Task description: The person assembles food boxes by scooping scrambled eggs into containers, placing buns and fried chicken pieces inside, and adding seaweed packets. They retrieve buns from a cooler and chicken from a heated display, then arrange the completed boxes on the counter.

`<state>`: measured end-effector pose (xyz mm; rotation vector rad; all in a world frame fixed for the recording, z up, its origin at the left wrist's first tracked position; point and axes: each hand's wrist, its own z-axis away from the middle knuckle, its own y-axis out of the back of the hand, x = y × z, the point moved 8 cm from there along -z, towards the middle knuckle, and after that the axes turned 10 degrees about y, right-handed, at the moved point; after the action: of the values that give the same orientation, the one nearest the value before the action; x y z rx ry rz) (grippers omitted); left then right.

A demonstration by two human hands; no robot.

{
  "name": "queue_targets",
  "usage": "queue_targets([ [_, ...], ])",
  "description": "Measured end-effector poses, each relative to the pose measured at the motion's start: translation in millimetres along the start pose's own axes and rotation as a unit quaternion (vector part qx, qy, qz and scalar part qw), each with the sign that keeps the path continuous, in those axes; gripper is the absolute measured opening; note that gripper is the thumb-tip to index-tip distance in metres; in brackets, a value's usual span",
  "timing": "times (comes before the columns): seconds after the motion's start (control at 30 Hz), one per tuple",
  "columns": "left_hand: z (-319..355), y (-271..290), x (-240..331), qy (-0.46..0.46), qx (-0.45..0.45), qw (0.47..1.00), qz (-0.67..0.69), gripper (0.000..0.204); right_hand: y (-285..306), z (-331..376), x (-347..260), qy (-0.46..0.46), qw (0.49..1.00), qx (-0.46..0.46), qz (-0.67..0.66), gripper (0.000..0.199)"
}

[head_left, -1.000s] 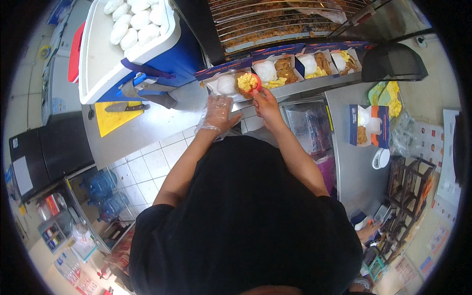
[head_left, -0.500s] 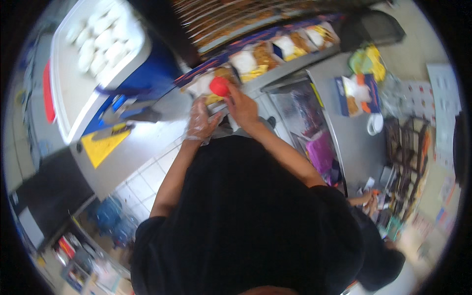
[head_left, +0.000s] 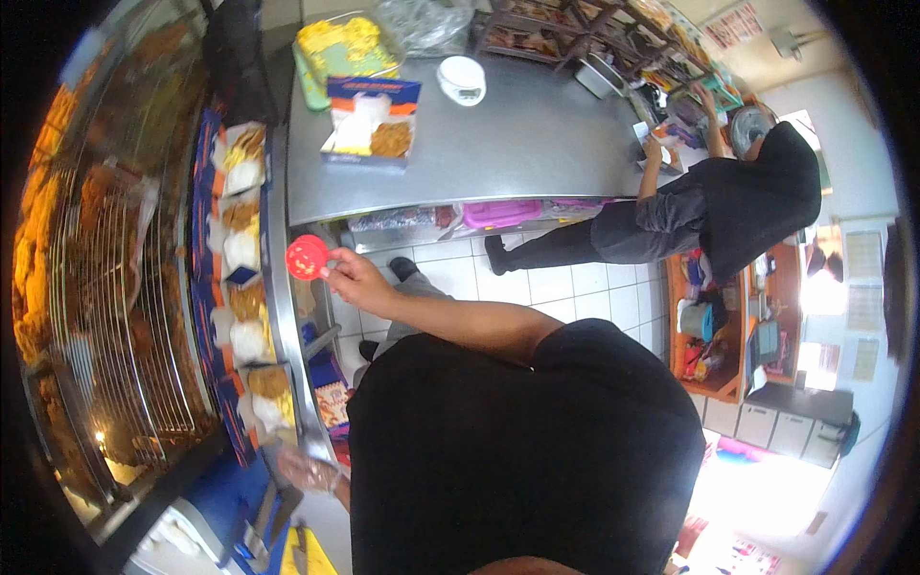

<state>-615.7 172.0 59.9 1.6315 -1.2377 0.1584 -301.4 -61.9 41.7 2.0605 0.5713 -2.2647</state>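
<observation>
My right hand [head_left: 356, 280] grips the handle of a small round red scoop [head_left: 307, 257] and holds it just off the steel counter edge. Beside it runs a row of open white food boxes [head_left: 241, 251] filled with rice and fried pieces. My left hand [head_left: 309, 471] wears a clear plastic glove. It rests flat on the counter lower down with nothing in it, near the last box [head_left: 266, 385].
A wire warmer rack of fried food [head_left: 96, 278] fills the left. A steel table [head_left: 517, 144] carries an open food box [head_left: 370, 123], a white scale [head_left: 462, 79] and a yellow tray [head_left: 347, 43]. Another person in black [head_left: 738, 196] works at the shelves. A blue cooler [head_left: 225, 498] sits at the bottom.
The whole view has swung round, so the boxes now run down the left. My right hand has drawn the red scoop back from the boxes. My gloved left hand stays on the counter.
</observation>
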Motion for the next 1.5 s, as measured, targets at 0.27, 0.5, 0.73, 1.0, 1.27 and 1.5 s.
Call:
queue_targets([
  [0.27, 29.0, -11.6, -82.4, 0.586, 0.230, 0.748, 0.211, 0.043, 95.9, -26.3, -71.1, 0.083, 0.980, -0.021, 0.181, 0.021],
  [0.5, 86.7, 5.1, -151.6, 0.601, 0.145, 0.745, -0.250, 0.056, 150.1, -185.3, -185.0, 0.163, 0.978, -0.005, 0.131, 0.010],
  [0.73, 86.2, -27.5, -16.1, 0.582, 0.140, 0.788, -0.143, 0.060, 270.2, -398.5, -148.9, 0.119, 0.894, 0.018, 0.432, 0.032],
  [1.0, 110.7, -8.3, -38.9, 0.632, 0.228, 0.732, 0.112, 0.060, 324.1, -218.0, -119.9, 0.256, 0.834, 0.372, 0.318, 0.036],
  [1.27, 40.2, -19.6, -196.0, 0.597, -0.023, 0.798, -0.077, 0.076, 243.8, -132.4, -27.2, 0.105, 0.877, 0.231, 0.408, 0.049],
  [1.5, 19.4, -62.4, -237.5, 0.598, -0.103, 0.766, -0.212, 0.072, 250.8, -150.8, -34.4, 0.011, 0.805, 0.223, 0.550, 0.037],
])
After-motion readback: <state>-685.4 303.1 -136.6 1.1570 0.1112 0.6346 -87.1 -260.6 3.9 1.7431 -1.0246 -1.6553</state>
